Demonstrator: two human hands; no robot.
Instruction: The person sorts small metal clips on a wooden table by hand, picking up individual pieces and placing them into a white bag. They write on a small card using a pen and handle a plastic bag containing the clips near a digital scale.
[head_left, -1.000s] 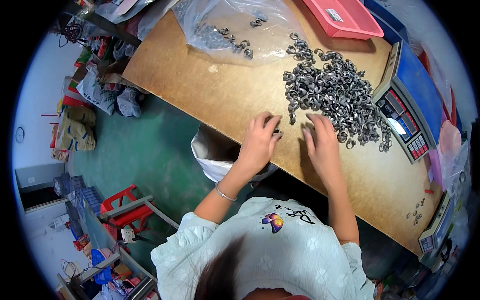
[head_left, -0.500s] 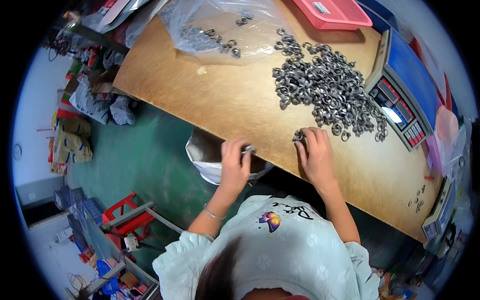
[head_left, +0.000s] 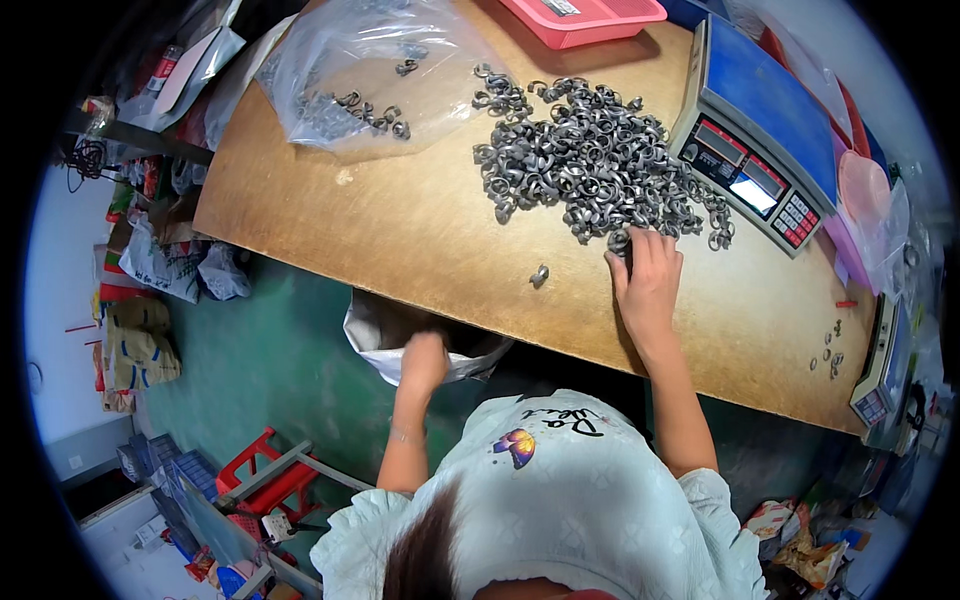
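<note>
The person sits at a brown wooden surface [head_left: 400, 230] and the camera looks down on the head and both arms. The right hand [head_left: 648, 272] lies flat on the surface with the fingers stretched forward, and the fingertips touch the near edge of a big pile of grey metal rings [head_left: 590, 165]. The hand is not closed; I cannot tell if a ring is caught under the fingers. The left hand [head_left: 424, 362] is off the surface, below its near edge, over the open mouth of a white bag [head_left: 380, 335] that hangs or stands just under the edge. This hand is blurred, so I cannot tell if it is clenched or released, or if it holds something.

One single ring [head_left: 540, 275] lies alone on the surface, between the two hands and near the front edge. The pile itself spreads in the middle of the far half of the surface. To the left of the pile there is a clear plastic bag [head_left: 360, 70] with some more rings inside. To the right of the pile stands a blue weighing scale [head_left: 765, 140] with a display and keys facing the person. A pink tray [head_left: 590, 18] is at the far edge. A few small metal pieces [head_left: 830, 352] lie far to the right, well apart from the pile.
</note>
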